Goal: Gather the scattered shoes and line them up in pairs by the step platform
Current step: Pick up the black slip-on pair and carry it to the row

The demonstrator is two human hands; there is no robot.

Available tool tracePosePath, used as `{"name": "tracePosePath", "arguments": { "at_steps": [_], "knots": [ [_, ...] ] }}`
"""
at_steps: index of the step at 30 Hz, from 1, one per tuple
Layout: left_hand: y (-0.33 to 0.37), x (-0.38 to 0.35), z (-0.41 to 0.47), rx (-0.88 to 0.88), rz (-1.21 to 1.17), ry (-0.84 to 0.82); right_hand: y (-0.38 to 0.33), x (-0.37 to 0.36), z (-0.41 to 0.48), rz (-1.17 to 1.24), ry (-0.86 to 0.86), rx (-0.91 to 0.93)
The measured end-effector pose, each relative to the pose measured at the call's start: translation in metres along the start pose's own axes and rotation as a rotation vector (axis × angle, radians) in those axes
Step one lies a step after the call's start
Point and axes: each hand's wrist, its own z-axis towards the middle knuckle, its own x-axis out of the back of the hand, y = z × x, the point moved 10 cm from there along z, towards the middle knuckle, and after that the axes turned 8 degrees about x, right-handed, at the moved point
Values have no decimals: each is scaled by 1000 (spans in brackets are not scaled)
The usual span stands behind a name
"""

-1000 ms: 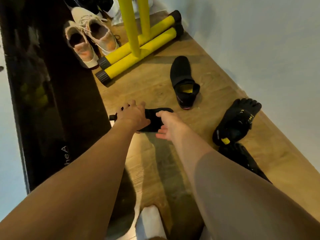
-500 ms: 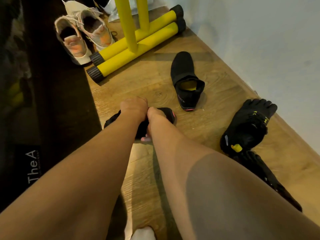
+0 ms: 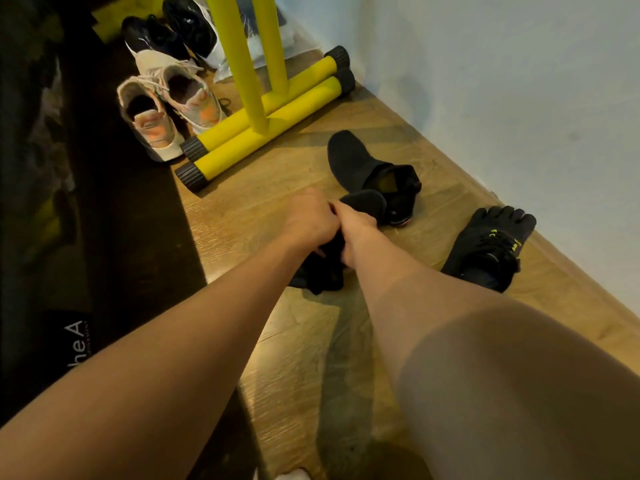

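**Q:** Hands?

**A:** Both are on one black slip-on shoe, mid-floor. My left hand grips it from the left, fingers curled over the top. My right hand clamps it from the right, pressed up against the left. Neither hand is spread.

**Q:** How does the shoe lie?

**A:** Toe points far and right. The heel end sags towards me below my wrists, crumpled. I can't tell whether it is clear of the wood floor.

**Q:** Its mate?

**A:** The second black slip-on lies flat just beyond, toe pointing far-left, opening facing near-right with a yellowish insole showing. The held shoe's toe overlaps its heel in my view. I can't tell if they touch.

**Q:** Other shoes?

**A:** A black toe shoe sits to the right, near the white wall, toes pointing far. The beige sneakers stand side by side far left, at the edge of the dark mat, just beside the yellow frame. Beyond them is a black-and-white pair, also side by side.

**Q:** The frame?

**A:** Two yellow tubes with black end caps lie flat on the floor. Two yellow uprights rise from them out of view.
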Motion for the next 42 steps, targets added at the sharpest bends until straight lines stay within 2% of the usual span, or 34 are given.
{"name": "tracePosePath", "arguments": {
  "at_steps": [3,5,6,9,14,17,20,22,25,29,32,34,37,40,42],
  "knots": [
    [20,-7,-13,39,-75,-264,-1,9,1,19,-120,-19],
    [33,2,-14,-1,-135,-288,-7,10,-1,52,-234,-16],
    [40,10,-14,-46,-159,-249,-11,10,-2,79,-286,-2],
    [65,32,-21,-296,-102,12,-24,14,-7,176,-391,55],
    [100,10,-76,-632,124,263,-33,56,1,375,-312,151],
    [126,-20,-106,-783,275,303,-35,93,8,427,-203,252],
    [139,-37,-110,-811,318,289,-29,106,8,484,-194,187],
    [138,-34,-101,-774,241,300,-41,110,7,367,-167,164],
    [127,-18,-73,-631,-7,273,-82,99,-7,-26,-196,209],
    [124,-10,-48,-621,-259,220,-163,107,-16,-547,93,547],
    [120,-12,-26,-566,-401,187,-193,110,-21,-883,279,669],
    [113,-23,-1,-457,-414,146,-203,109,-24,-1008,374,730],
    [102,-57,35,-274,-281,44,-207,105,-20,-1070,426,792],
    [108,-85,53,-260,-190,-28,-218,115,-17,-1020,448,805],
    [111,-91,59,-278,-96,19,-233,123,-18,-1079,464,833]
  ]
}}
